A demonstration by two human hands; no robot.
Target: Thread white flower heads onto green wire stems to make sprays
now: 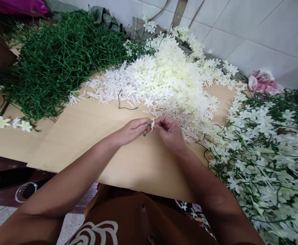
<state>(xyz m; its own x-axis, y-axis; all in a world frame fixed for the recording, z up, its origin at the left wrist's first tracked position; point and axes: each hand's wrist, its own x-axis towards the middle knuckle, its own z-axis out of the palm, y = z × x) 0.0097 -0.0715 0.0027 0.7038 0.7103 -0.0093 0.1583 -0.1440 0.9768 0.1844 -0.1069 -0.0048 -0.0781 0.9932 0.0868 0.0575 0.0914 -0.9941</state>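
Observation:
My left hand and my right hand meet over the tan board, fingertips pinched together. Between them is a small white artificial flower with a thin green stem end below it. The left fingers pinch the stem end; the right fingers pinch the flower. Just beyond the hands lies a big heap of loose white flowers.
A tangled pile of green plastic stems fills the far left. Finished stems with white flowers are heaped at the right. A few loose flowers lie at the left edge. A pink bag sits by the tiled wall.

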